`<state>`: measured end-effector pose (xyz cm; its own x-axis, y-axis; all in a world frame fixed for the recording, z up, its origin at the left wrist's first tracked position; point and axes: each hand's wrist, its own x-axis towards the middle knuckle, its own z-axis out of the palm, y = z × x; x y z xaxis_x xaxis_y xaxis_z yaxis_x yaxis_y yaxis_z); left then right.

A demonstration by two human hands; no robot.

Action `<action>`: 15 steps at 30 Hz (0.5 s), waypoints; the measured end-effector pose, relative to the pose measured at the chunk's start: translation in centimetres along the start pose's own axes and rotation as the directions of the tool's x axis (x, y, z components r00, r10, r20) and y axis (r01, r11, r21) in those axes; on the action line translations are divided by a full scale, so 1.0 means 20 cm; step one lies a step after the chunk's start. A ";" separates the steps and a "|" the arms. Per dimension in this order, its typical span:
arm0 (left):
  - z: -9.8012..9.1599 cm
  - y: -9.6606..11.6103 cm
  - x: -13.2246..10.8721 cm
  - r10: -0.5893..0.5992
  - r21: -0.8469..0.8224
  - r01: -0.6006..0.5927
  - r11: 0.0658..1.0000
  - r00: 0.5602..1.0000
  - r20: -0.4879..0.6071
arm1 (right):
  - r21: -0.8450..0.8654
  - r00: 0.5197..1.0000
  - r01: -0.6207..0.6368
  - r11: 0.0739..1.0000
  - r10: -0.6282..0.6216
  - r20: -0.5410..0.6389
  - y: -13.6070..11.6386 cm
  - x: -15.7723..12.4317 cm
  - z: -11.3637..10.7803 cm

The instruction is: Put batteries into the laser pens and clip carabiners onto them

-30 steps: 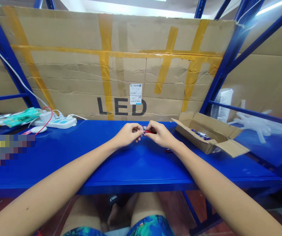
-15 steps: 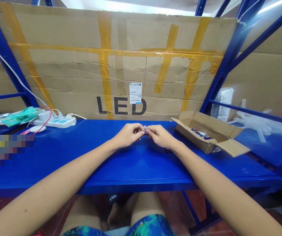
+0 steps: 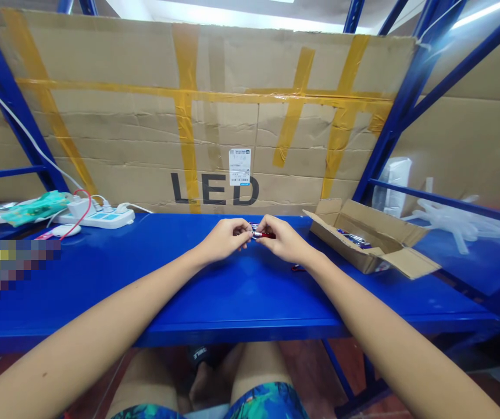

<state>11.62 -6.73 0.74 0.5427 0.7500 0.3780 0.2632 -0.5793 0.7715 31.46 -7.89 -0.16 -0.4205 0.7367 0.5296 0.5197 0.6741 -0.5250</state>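
A slim red-and-silver cylindrical thing (image 3: 268, 235) lies between my two hands above the blue table (image 3: 250, 297); its exact kind is too small to tell. My left hand (image 3: 228, 238) pinches its silver end between thumb and fingers. Around the red part, the thumb and fingers of my right hand (image 3: 282, 237) are closed. Something purple and shiny shows just behind the fingertips, partly hidden. Beside my right wrist a small red thing (image 3: 297, 268) rests on the table, partly covered by the forearm.
At the right stands an open cardboard box (image 3: 365, 259) with several small shiny items (image 3: 354, 238) in it. A white power strip (image 3: 113, 218) with plugs and cables sits at the left. A large taped cardboard panel (image 3: 145, 139) closes off the back, between blue rack posts (image 3: 385, 145).
My right hand has shifted slightly on the thing, and its red body and silver end now show between the hands. Earlier the fingers mostly hid it. The view has tilted slightly.
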 end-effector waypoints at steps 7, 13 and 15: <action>0.00 0.01 -0.01 0.051 0.030 -0.051 0.998 0.999 0.002 | 0.031 1.000 0.027 0.999 -0.027 0.002 -0.01 0.00 -0.01; 0.00 0.01 -0.02 0.100 0.072 -0.100 0.992 0.995 0.009 | -0.013 0.996 -0.015 1.000 0.016 0.085 -0.04 0.01 -0.02; 0.00 0.01 -0.02 0.108 0.093 -0.109 0.990 0.994 0.014 | -0.009 0.993 -0.039 0.999 0.040 0.115 -0.04 0.01 -0.02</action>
<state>11.53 -7.09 0.67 0.5795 0.6783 0.4518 0.2752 -0.6846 0.6750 31.26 -8.40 0.63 -0.4821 0.7645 0.4279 0.5428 0.6440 -0.5391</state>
